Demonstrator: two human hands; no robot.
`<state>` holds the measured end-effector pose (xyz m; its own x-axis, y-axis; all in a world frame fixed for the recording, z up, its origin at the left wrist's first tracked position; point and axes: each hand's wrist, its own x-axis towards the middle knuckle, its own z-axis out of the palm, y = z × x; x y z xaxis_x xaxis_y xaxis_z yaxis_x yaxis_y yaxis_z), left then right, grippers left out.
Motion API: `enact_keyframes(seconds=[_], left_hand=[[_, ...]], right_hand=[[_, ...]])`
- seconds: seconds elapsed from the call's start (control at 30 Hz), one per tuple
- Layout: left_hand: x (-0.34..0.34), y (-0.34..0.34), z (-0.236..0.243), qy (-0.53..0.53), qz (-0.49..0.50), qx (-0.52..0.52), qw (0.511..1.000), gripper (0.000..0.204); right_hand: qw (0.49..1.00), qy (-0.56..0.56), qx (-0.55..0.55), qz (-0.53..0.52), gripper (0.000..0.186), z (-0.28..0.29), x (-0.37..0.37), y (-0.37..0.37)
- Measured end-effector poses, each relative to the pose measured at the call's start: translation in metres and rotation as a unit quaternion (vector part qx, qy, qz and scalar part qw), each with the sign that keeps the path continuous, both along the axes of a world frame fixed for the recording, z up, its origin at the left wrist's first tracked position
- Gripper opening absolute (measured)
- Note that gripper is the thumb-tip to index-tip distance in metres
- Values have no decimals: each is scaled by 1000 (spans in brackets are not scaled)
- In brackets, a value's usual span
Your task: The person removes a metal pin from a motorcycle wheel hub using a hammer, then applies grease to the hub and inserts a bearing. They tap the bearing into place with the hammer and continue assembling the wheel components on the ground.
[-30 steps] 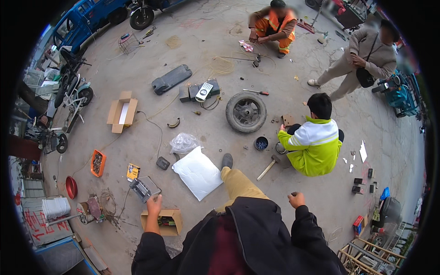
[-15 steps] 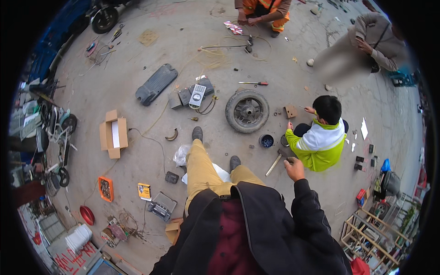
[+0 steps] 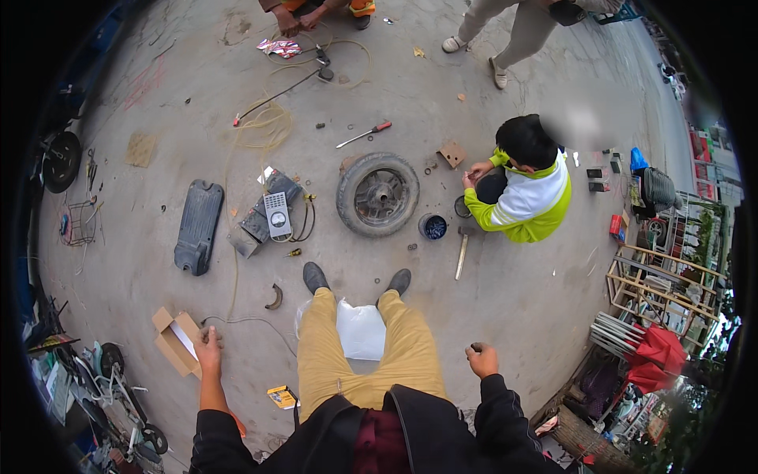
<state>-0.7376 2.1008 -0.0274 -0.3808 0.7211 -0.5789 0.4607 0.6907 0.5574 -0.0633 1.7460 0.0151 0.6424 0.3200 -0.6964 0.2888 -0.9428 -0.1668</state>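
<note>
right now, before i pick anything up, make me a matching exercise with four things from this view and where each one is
Things
1. cardboard box
2. white package
3. hammer
4. screwdriver

Places
A. lying just right of the dark tub
B. beyond the wheel, its red handle pointing right
C. open, next to the left hand
D. showing between the tan trouser legs

Right pairs: 1-C, 2-D, 3-A, 4-B

Can see a black wheel (image 3: pixel 61 163) way over at far left, lol. Also spot some red cloth (image 3: pixel 659 359) on the right near a wooden frame (image 3: pixel 666 297), plus a blue bundle (image 3: pixel 639 159) farther up.
</note>
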Motion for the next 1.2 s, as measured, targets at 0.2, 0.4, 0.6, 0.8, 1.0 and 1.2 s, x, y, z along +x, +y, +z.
enact_keyframes(seconds=[0.2, 0.4, 0.6, 0.8, 1.0, 1.2], left_hand=[[97, -36, -97, -8, -209, -140, 968, 42], [203, -7, -272, 2, -397, -116, 910, 52], [301, 93, -420, -49, -386, 11, 921, 56], [343, 189, -486, -81, -316, 209, 922, 47], [323, 288, -527, -66, -315, 282, 904, 51], [360, 311, -537, -96, -304, 262, 911, 60]], right_hand=[[995, 59, 84, 18, 41, -78, -4, 90], [981, 69, 96, 151, 36, -288, 56, 144], [953, 63, -29, 295, 34, -488, 132, 161], [935, 47, 35, 350, 40, -576, 155, 142], [878, -46, 190, 437, 49, -613, 140, 128], [862, -49, 243, 443, 45, -635, 111, 128]])
